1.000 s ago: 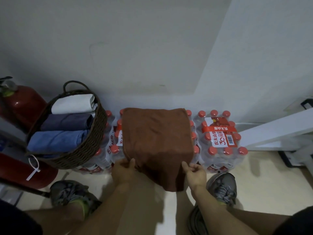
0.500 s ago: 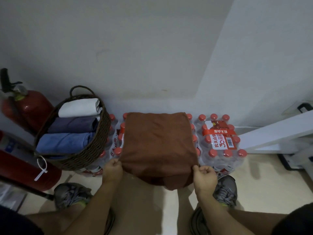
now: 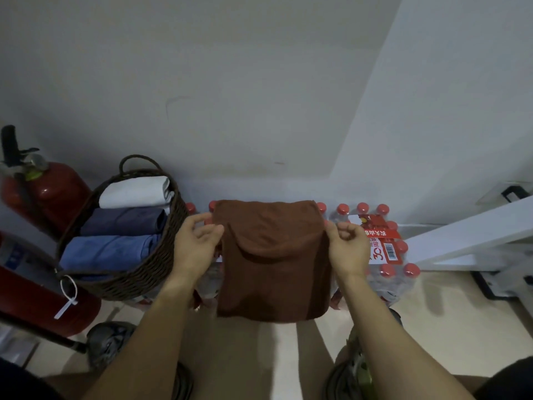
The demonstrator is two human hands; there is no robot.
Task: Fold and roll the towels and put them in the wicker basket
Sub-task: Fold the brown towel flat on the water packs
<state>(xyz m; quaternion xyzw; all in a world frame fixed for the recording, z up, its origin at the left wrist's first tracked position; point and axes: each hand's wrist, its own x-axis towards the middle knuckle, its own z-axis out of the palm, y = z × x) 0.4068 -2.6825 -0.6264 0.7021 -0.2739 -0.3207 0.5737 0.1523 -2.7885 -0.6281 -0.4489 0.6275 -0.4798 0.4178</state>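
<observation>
We pinch the brown towel (image 3: 271,255) mid-fold, left hand (image 3: 196,241) and right hand (image 3: 347,243); next, we roll it

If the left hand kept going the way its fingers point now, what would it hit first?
The left hand points right and slightly away, thumb already at the brown towel; it would likely meet that towel's left edge first. Depth is uncertain.

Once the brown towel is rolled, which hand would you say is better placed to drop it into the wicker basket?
Probably the left hand: it grips the brown towel on the side beside the wicker basket, while the right hand would have to cross over.
</observation>
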